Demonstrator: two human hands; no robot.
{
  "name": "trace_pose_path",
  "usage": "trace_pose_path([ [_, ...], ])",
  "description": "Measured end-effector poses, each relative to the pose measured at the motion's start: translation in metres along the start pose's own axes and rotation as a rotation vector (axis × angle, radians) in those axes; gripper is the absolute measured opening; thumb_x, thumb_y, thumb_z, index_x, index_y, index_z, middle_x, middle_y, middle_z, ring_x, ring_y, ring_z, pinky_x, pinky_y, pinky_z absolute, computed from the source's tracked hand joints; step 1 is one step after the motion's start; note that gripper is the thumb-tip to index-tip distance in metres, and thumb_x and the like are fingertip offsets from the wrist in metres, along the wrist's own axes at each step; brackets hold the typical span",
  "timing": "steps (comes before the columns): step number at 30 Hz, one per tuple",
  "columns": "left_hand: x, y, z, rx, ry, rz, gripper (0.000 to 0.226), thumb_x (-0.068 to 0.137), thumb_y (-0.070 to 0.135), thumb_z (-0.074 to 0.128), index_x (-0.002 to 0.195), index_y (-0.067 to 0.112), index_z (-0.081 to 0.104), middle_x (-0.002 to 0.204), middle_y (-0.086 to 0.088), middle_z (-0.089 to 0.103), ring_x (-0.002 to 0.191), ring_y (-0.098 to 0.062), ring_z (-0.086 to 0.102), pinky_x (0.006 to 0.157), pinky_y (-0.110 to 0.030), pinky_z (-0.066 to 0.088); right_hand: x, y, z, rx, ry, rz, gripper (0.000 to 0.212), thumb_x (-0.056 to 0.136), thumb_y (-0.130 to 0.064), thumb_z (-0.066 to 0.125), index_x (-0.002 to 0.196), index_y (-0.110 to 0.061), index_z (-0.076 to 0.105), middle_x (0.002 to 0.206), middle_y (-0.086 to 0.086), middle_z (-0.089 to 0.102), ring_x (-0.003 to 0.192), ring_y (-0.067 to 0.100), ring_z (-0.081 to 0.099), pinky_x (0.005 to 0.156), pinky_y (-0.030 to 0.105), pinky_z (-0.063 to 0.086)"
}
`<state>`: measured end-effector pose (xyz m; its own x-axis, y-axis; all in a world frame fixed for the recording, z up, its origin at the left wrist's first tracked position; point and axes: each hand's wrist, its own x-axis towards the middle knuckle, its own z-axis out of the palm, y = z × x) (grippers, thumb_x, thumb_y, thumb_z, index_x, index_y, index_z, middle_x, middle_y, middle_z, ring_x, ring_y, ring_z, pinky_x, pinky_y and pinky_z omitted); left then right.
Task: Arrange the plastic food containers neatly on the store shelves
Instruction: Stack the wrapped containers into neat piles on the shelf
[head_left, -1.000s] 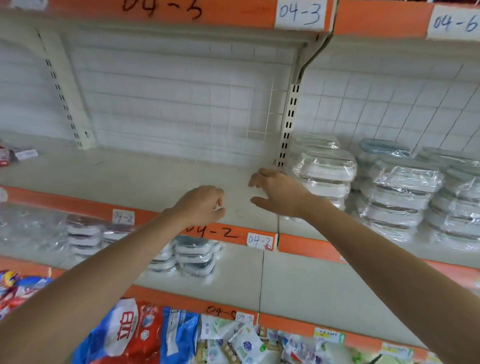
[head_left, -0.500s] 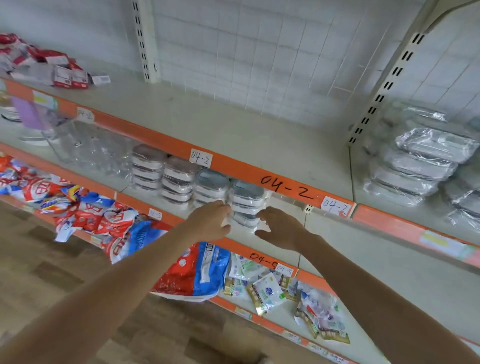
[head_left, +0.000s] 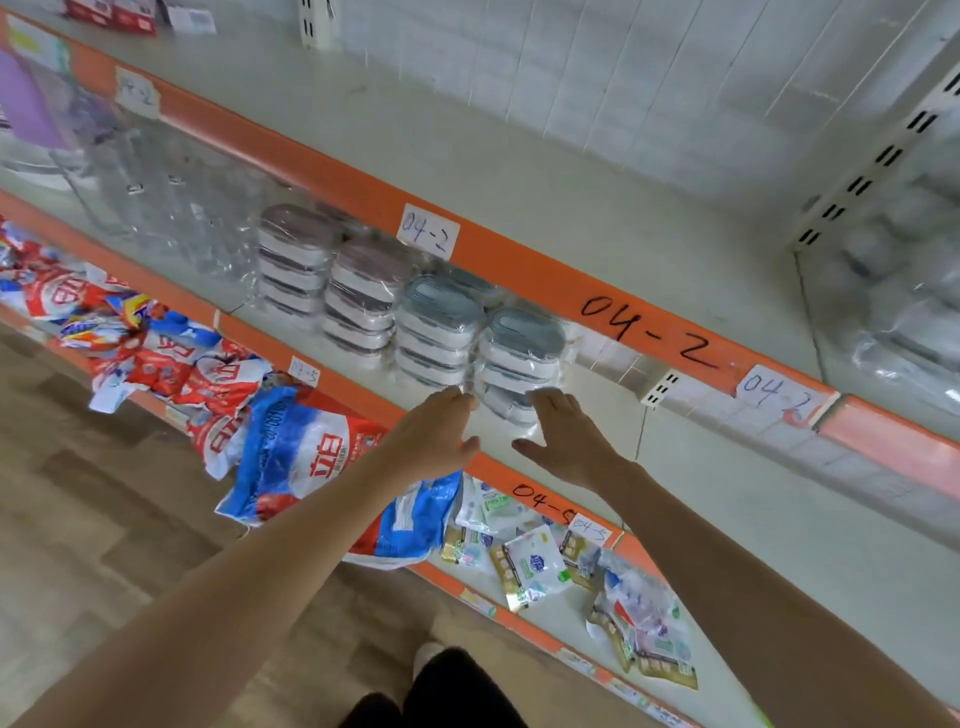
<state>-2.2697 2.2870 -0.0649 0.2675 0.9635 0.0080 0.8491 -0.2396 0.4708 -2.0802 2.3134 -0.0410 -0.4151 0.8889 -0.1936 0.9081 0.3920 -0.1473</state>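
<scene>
1. both hands reach in with straight, relaxed fingers and grip nothing: the left hand (head_left: 434, 434) and the right hand (head_left: 563, 441) flank the front of the rightmost stack of containers (head_left: 522, 358) on the middle shelf (head_left: 727, 499).
2. left fingertips (head_left: 460, 397) lie at the lower left corner of that stack, right fingertips (head_left: 540, 400) at its lower front; the picture is blurred there, so whether they touch the wrapping or hang just short of it cannot be told.
3. the stack has grey-blue lids over white bodies, is wrapped in clear film, and sits near the shelf's front edge.
4. just beside it to the left stands a second grey-blue stack (head_left: 439, 332), then two stacks with darker lids (head_left: 363, 306), all in one row running back toward the left.
5. further left on the same shelf stand clear plastic items (head_left: 166, 197), too blurred to name.
6. the upper shelf (head_left: 467, 156) has an orange front rail (head_left: 519, 260) with handwritten labels reading 04-2.
7. at the right edge, past the upright, more film-wrapped containers (head_left: 904, 312) show as a blur.
8. the lower shelf (head_left: 571, 623) carries red and blue bags (head_left: 306, 452) at its left and small sachets (head_left: 535, 566) toward the right, some overhanging its front edge.
</scene>
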Motion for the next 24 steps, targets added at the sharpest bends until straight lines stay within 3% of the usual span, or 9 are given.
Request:
trace_pose_path([
  [5,0.044,-0.016,0.032,-0.047,0.133,0.037,0.037,0.09,0.023,0.056,0.123,0.004,0.052,0.12,-0.01,0.052,0.114,-0.025,0.048,0.093,-0.035,0.041,0.049,0.028,0.021,0.013,0.181,0.046,0.073,0.093,-0.041,0.052,0.148,-0.008,0.016,0.155,0.008,0.014,0.141,0.026,0.013,0.114,0.04,0.023],
  [9,0.07,-0.024,0.055,-0.089,0.2,0.055,0.046,0.092,0.023,0.056,0.133,0.005,0.047,0.126,-0.009,0.051,0.117,-0.023,0.048,0.096,-0.03,0.038,0.094,0.048,0.019,0.067,0.295,0.107,0.08,0.089,-0.043,0.058,0.148,-0.009,0.017,0.156,0.009,0.011,0.142,0.028,0.012,0.113,0.041,0.02],
  [15,0.088,-0.041,0.078,-0.076,0.225,0.09,0.038,0.091,0.021,0.056,0.126,0.007,0.054,0.119,-0.004,0.053,0.109,-0.018,0.05,0.09,-0.024,0.038,0.136,0.064,0.025,0.154,0.273,0.163,0.093,0.081,-0.047,0.067,0.149,-0.011,0.014,0.156,0.009,0.009,0.142,0.029,0.008,0.116,0.043,0.019],
  [19,0.098,-0.044,0.074,-0.039,0.239,0.104,0.033,0.091,0.018,0.056,0.121,0.005,0.056,0.116,-0.005,0.053,0.107,-0.019,0.051,0.09,-0.027,0.041,0.129,0.068,0.023,0.158,0.374,0.171,0.097,0.071,-0.048,0.075,0.144,-0.012,0.024,0.141,0.013,0.024,0.127,0.031,0.025,0.108,0.041,0.03],
  [24,0.117,-0.029,0.066,0.043,0.283,0.153,0.024,0.088,0.012,0.055,0.112,0.006,0.052,0.114,-0.006,0.046,0.109,-0.018,0.046,0.089,-0.027,0.04,0.072,0.103,0.035,0.317,0.443,0.296,0.096,0.063,-0.049,0.079,0.14,-0.014,0.034,0.125,0.007,0.027,0.122,0.024,0.027,0.109,0.037,0.031],
])
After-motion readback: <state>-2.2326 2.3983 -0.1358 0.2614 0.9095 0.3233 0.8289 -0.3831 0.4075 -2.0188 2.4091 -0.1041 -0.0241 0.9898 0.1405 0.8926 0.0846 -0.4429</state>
